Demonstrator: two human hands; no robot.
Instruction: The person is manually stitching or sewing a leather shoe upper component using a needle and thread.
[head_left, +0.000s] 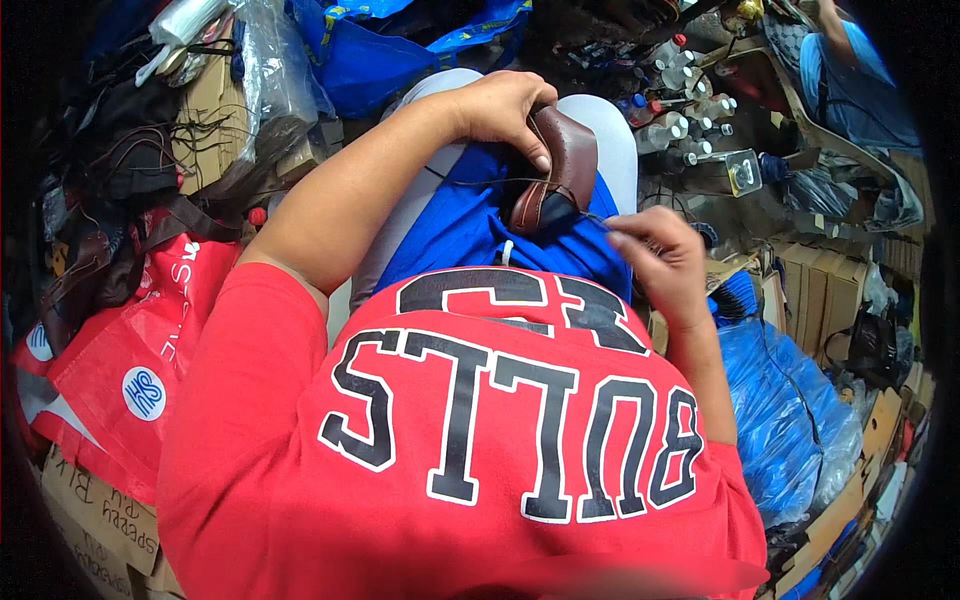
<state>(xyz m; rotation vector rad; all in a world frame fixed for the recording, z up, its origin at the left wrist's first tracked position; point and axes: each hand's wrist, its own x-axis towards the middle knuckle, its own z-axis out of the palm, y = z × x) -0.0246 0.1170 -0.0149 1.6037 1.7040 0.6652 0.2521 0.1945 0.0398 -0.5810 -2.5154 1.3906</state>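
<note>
Closest in: red shirt [290,460] with large dark lettering, its front filling the lower middle. Beyond it, blue cloth [430,235] across the lap, a white cord end on it.

Right hand [662,262]: just off the shoe's near end, fingers curled, thumb and forefinger pinching a thin dark strand [594,217] (whether plain thread or a slim tool at the tip, too small to tell). Strand runs to the shoe.

Brown leather shoe [574,158]: on the lap, between the knees, tilted, a darker patch at its near end. More dark thread [465,183] leaves it leftward over the blue cloth.

Left hand [503,108]: clasped on the shoe's left side, thumb bent over the near face, other fingers mostly hidden beyond. Pale grey leg covering [612,130] just right of the shoe.

Farther out, left: red bag [205,310]. Right: blue plastic bundle [765,400], upright cardboard [818,290] past it. Upper right, a cluster of small bottles [676,78] and a squarish can [742,173]. Farthest, top: shiny blue bag [365,62].
</note>
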